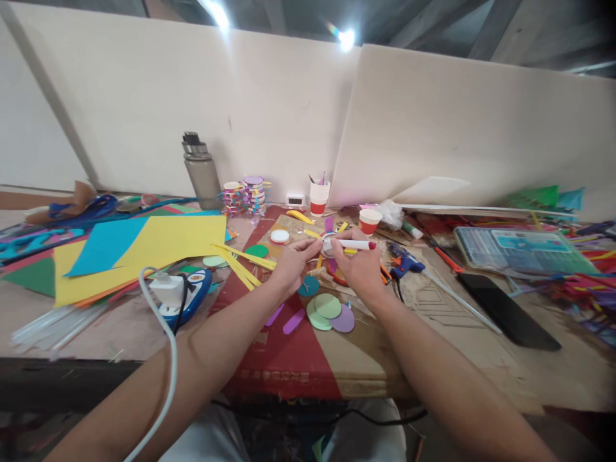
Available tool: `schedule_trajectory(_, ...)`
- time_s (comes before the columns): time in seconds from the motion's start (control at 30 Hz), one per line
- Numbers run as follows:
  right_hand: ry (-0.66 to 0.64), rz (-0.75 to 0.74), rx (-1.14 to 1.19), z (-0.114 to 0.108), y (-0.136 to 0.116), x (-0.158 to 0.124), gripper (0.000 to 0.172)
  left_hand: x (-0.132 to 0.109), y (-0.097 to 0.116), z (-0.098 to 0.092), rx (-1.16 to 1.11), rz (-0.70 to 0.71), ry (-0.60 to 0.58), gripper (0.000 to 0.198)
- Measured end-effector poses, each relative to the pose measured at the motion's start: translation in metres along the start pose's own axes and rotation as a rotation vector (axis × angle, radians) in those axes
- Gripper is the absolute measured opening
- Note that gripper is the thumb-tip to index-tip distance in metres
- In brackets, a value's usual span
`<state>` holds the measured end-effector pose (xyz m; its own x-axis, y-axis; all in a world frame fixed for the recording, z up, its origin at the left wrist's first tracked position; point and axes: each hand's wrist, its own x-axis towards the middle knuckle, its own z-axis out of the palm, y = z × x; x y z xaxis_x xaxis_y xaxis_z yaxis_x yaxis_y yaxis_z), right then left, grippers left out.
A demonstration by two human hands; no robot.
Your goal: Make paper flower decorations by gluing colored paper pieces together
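Both hands meet over the middle of the surface point(433, 333). The left hand point(293, 256) is closed around the edge of a small white round piece point(328, 242), pinching it with its fingertips. The right hand point(359, 266) is closed around a white marker point(353, 244), whose red end points away to the right and whose other end sits at the round piece. Whether the tip touches it is too small to tell. The piece is held between the two hands, just above a scatter of coloured strips. To mark it cleanly, the left fingertips are best kept at the rim, clear of the face, and the right wrist could rest on the surface for steadiness. Turning the piece should work better than dragging the marker. Just nearer the body than the hands lie green and purple paper circles point(328, 307). A blue glue gun point(404, 262) lies just right of the right hand, and a yellow sheet point(158, 247) lies well to the left.
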<state>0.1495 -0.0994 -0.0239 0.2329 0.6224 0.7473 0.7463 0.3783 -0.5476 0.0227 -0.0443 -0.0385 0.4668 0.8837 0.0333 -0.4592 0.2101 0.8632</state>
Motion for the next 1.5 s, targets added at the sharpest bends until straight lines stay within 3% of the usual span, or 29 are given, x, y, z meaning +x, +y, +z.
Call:
schedule_trajectory(0.4,0.043,0.037,0.087,-0.003,-0.002,0.002,0.012,0.003,-0.004,-0.003,-0.006,-0.007,-0.021,0.033)
schedule_trajectory(0.63,0.191,0.255,0.395,-0.006,0.005,0.011,0.022,0.003,-0.001,-0.003,-0.131,-0.018,0.007,0.027)
schedule_trajectory(0.87,0.097,0.383,0.521,0.007,0.012,0.008,0.031,0.002,0.003,0.0,-0.188,-0.013,0.067,0.019)
schedule_trajectory(1.17,0.072,0.33,0.624,0.012,0.012,0.007,0.029,0.001,0.007,0.003,-0.184,0.072,0.045,0.021)
schedule_trajectory(1.4,0.082,0.287,0.632,0.012,0.008,0.007,0.032,0.003,0.007,0.001,-0.129,0.146,-0.054,0.03)
schedule_trajectory(1.5,0.09,0.269,0.574,0.008,0.007,0.008,0.032,0.003,0.008,0.0,-0.122,0.144,-0.027,0.029)
